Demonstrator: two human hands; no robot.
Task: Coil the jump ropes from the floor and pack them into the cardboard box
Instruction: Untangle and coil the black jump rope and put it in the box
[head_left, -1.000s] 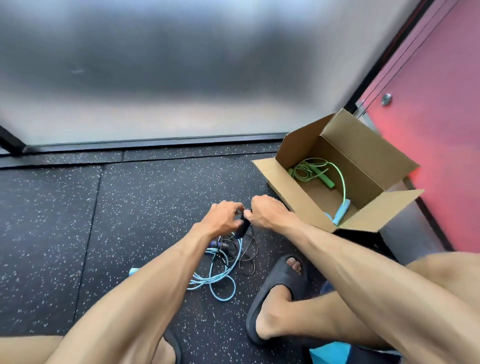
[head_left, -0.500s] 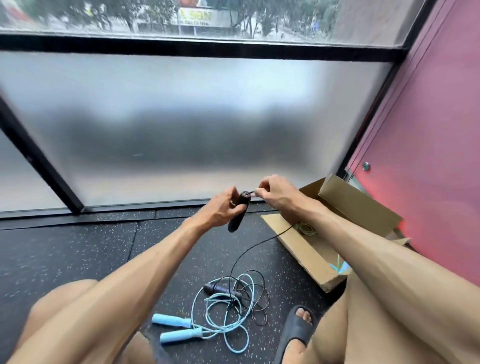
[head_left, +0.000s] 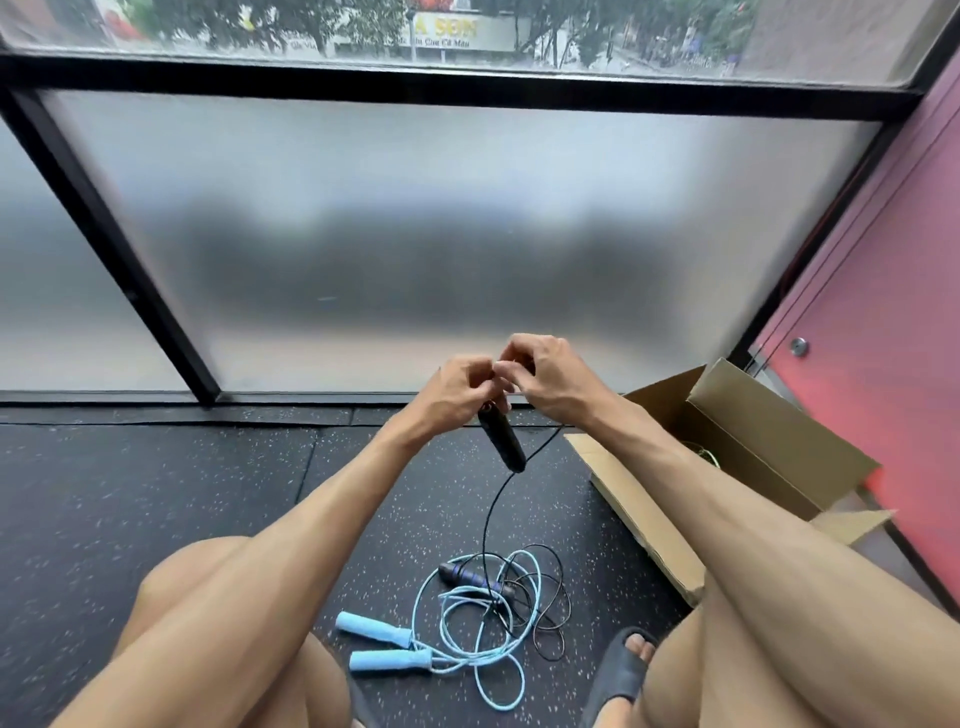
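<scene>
My left hand (head_left: 457, 387) grips the top of a black jump rope handle (head_left: 503, 439), which hangs down in the air. My right hand (head_left: 545, 376) pinches the thin black rope right beside it. That black rope (head_left: 488, 514) drops to the floor into a tangle with its second dark handle (head_left: 470, 574). A light blue jump rope (head_left: 485, 631) lies mixed into the tangle, its two blue foam handles (head_left: 382, 631) side by side. The open cardboard box (head_left: 748, 441) stands at the right; a bit of green rope (head_left: 706, 457) shows inside, mostly hidden by my right arm.
Dark speckled rubber floor (head_left: 156, 519) stretches left. A frosted glass wall with black frames (head_left: 363, 400) runs across the back, and a red wall (head_left: 893, 338) closes the right. My knees and a sandalled foot (head_left: 623, 670) sit at the bottom.
Both hands rose from the floor with the black handle, its rope trailing up from the tangle. The view tilted up, and my hands have drawn closer together at the handle's top.
</scene>
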